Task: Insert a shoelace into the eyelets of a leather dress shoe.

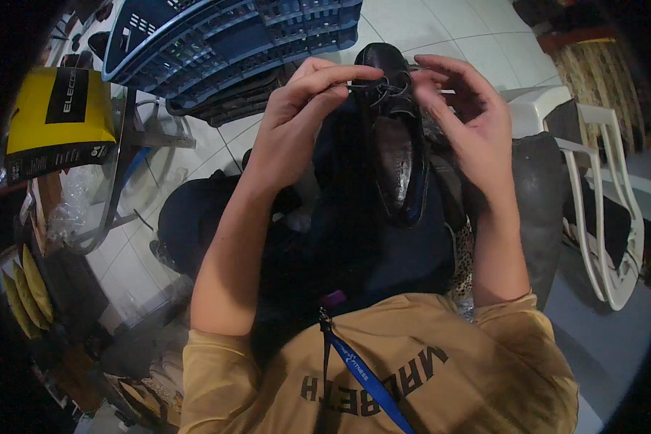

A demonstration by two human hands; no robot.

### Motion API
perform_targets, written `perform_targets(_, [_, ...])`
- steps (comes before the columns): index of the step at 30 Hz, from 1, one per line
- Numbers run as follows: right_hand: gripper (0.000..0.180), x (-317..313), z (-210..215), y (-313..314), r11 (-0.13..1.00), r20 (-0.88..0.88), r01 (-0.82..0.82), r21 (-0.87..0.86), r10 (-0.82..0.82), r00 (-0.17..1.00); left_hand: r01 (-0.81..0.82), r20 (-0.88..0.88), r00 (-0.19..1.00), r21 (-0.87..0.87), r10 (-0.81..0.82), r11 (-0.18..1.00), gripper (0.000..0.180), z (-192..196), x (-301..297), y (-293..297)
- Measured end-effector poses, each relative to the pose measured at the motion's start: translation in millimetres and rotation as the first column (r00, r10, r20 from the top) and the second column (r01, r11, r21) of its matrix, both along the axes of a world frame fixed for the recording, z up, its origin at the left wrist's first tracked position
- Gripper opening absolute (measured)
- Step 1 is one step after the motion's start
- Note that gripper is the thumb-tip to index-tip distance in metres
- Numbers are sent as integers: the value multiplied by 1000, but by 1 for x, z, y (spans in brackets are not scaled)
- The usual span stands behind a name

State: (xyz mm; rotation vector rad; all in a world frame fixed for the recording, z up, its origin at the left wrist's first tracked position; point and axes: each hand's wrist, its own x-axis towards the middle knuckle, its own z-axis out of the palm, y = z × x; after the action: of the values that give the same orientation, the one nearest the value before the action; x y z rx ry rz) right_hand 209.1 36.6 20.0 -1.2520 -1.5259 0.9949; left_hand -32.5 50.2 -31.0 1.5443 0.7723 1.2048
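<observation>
White floor tiles lie beneath a black shoe (pixel 396 145) resting on the lap, toe pointing away. Above its tongue, both hands, left (pixel 296 123) and right (pixel 470 123), pinch the laces (pixel 383 90) taut, apparently for tying.

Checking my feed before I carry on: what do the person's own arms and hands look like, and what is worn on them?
Both hands, left hand and right hand, are bare: no gloves, rings or watch visible. The forearms are bare too. Short tan sleeves of a T-shirt with dark lettering end above the elbows. A blue lanyard hangs down the chest.
</observation>
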Motion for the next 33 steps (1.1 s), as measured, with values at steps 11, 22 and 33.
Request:
perform_targets(11, [24,-4,-1,6,982,74,-83,167,71,995,-34,-70,997,-56,30,998,25,-2,6,-7])
perform_targets(22, [16,-4,9,3,984,156,-62,164,36,987,-178,-83,979,113,188,978,20,1,10,-7])
perform_targets(33, [14,-6,8,4,987,215,-42,158,7,977,-204,-103,970,129,218,970,20,3,9,-8])
